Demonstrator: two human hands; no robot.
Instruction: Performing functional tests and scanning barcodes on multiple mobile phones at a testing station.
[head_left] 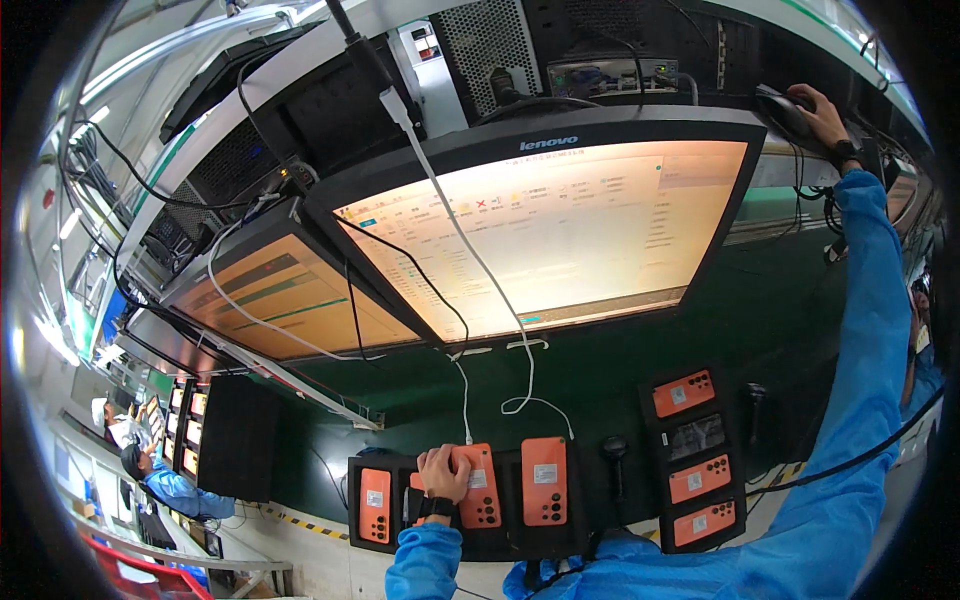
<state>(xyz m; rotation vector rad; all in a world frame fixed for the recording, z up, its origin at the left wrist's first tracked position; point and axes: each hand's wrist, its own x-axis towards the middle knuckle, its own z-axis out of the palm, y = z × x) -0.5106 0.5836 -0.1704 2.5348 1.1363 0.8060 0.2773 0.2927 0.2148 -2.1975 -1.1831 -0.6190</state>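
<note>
Near the lower middle, my left hand (444, 476) curls over the left edge of an orange phone (481, 490), which lies back up in a black tray (400, 462). A white cable (465, 410) runs to this phone's top end. To its right lies another orange phone (545, 482) with a white label and a cable at its top; a third orange phone (375, 506) is left of my hand. My right arm stretches to the upper right, where my right hand (822, 118) is closed over a black computer mouse (785, 112) on a shelf.
A lit monitor (560, 235) and a second, tilted screen (290, 295) stand over the green table (330, 400). On the right, a black tray (665, 480) holds orange phones and a dark one (695, 437). Black handheld scanners (615, 455) stand nearby. People in blue (180, 492) work far left.
</note>
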